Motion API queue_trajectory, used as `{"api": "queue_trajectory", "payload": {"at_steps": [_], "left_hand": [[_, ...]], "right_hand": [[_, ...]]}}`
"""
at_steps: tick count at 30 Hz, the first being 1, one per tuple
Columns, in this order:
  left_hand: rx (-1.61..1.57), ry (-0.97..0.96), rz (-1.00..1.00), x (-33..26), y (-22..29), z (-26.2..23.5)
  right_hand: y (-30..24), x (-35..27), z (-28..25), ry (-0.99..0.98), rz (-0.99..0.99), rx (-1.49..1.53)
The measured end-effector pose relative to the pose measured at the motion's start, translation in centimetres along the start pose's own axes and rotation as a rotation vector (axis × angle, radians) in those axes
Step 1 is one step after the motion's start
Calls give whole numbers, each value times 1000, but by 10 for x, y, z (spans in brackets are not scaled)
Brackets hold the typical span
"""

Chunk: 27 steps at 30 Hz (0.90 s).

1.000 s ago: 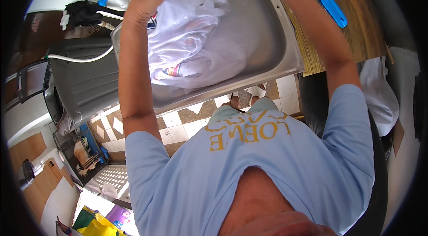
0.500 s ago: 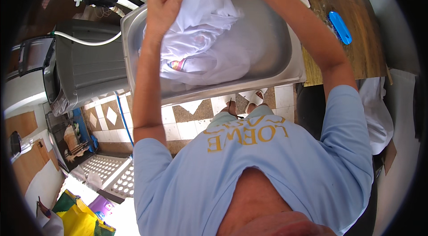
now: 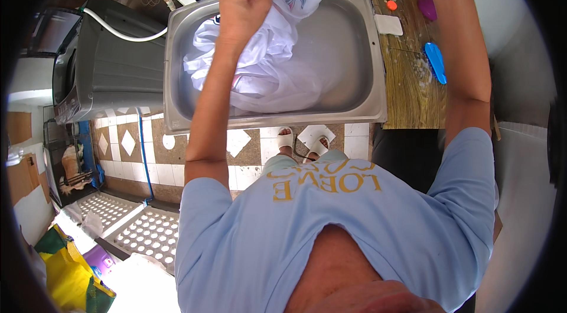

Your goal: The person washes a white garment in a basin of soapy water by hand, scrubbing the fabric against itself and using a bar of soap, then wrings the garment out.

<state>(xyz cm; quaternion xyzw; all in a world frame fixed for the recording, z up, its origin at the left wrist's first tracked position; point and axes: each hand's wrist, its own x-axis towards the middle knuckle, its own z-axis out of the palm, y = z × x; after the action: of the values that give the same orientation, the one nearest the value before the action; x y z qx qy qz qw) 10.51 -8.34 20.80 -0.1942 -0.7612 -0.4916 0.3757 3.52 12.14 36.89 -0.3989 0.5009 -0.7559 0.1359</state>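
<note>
Left hand: left hand point(image 3: 242, 2) closed around a bunch of white cloth point(image 3: 266, 59), fingers wrapped over the fabric at the top of the view.
Right hand: out of view above the top edge; only the forearm shows, raised toward the same cloth, so its grip cannot be told.
White cloth: upper part lifted and gathered, with a small printed patch near the grip; lower part trailing down into the metal sink point(image 3: 366, 100), lying against the sink floor.
Metal sink: rectangular steel basin, directly ahead of the person, between the grey machine point(image 3: 100, 70) and the wooden counter point(image 3: 407, 88).
Wooden counter: just right of the sink, carrying a blue brush point(image 3: 436, 62), a white bar of soap point(image 3: 389, 24), a purple cup point(image 3: 427, 5) and soapy smears.
Floor: patterned tile floor point(image 3: 142, 165) below the sink, the person's sandalled feet close to its front edge.
Risk, dripping: wet cloth lifted clear of the rim would likely shed water onto the tiles and feet, making a slip possible.
Risk, grip: a one-sided hold on heavy wet fabric may let it slide back and splash.
Risk, counter: a swinging elbow could knock the brush or cup off.
</note>
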Motion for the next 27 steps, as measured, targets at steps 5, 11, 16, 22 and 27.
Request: {"api": "queue_trajectory", "payload": {"at_steps": [5, 11, 16, 22, 27], "left_hand": [[599, -55, -266, -101, -38, 27], [410, -425, -514, -70, -25, -29], [117, -118, -378, 28, 24, -56], [595, 29, 12, -73, -41, -13], [335, -147, -514, -82, -48, -45]], "right_hand": [[88, -24, -28, 106, 316, -2], [53, -29, -64, 368, 332, -56], [-42, -17, -60, 185, 82, -89], [59, -39, -36, 163, 426, 69], [58, -49, -45, 245, 431, 116]]}}
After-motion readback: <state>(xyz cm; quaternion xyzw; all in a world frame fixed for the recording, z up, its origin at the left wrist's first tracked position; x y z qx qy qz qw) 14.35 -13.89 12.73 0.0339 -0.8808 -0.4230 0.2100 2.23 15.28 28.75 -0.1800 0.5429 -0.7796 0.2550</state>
